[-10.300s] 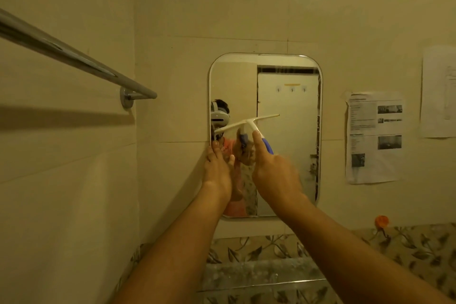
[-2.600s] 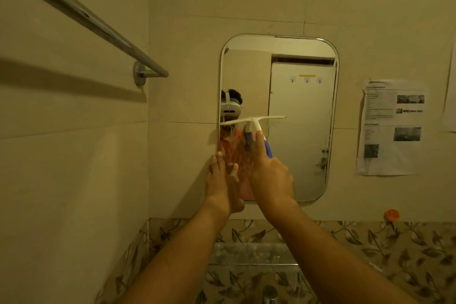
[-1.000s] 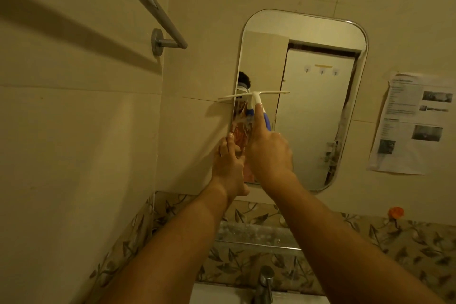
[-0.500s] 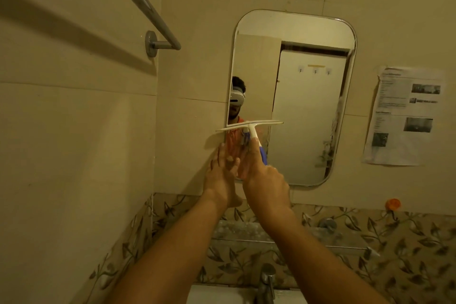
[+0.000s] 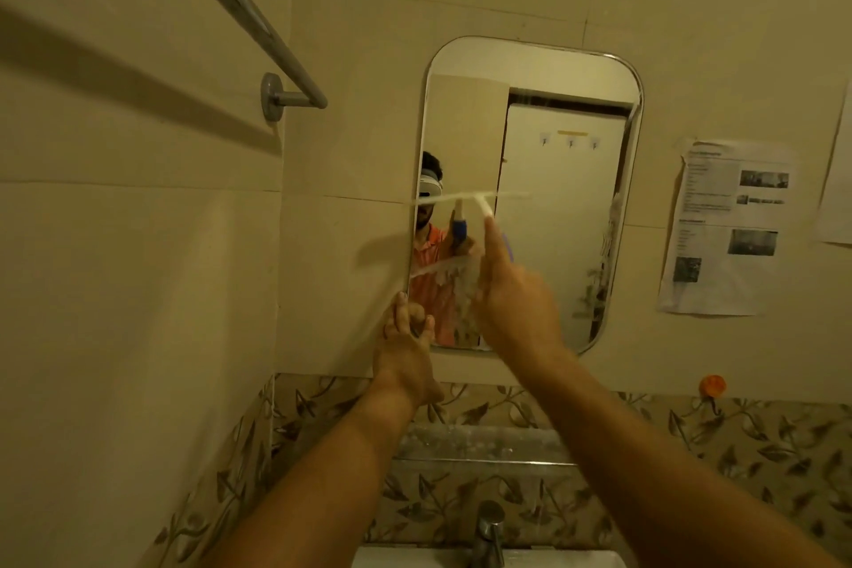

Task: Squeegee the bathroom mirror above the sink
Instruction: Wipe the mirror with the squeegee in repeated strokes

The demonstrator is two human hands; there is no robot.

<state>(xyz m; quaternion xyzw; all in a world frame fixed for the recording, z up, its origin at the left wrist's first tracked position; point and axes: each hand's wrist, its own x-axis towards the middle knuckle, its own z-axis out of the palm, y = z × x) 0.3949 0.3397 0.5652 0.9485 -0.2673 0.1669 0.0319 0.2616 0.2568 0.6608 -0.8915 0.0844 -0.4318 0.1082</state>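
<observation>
A rounded rectangular mirror (image 5: 567, 143) hangs on the tiled wall above the sink (image 5: 405, 559). My right hand (image 5: 516, 295) grips the blue handle of a white squeegee (image 5: 475, 198), forefinger stretched along its neck. The blade lies about level across the mirror's left half, roughly at mid height, and is blurred by motion. A pale smear of the blade shows lower down near the hand. My left hand (image 5: 405, 351) rests flat on the wall at the mirror's lower left corner, fingers pointing up.
A chrome towel rail (image 5: 258, 14) juts from the left wall at head height. Printed paper sheets (image 5: 724, 226) are taped right of the mirror. An orange hook (image 5: 712, 385) sits on the leaf-patterned tiles. A glass shelf (image 5: 484, 443) and a tap (image 5: 488, 530) lie below.
The squeegee blade has risen from low on the mirror's left side to about mid height. My right hand rose with it. My left hand stays at the mirror's lower left corner.
</observation>
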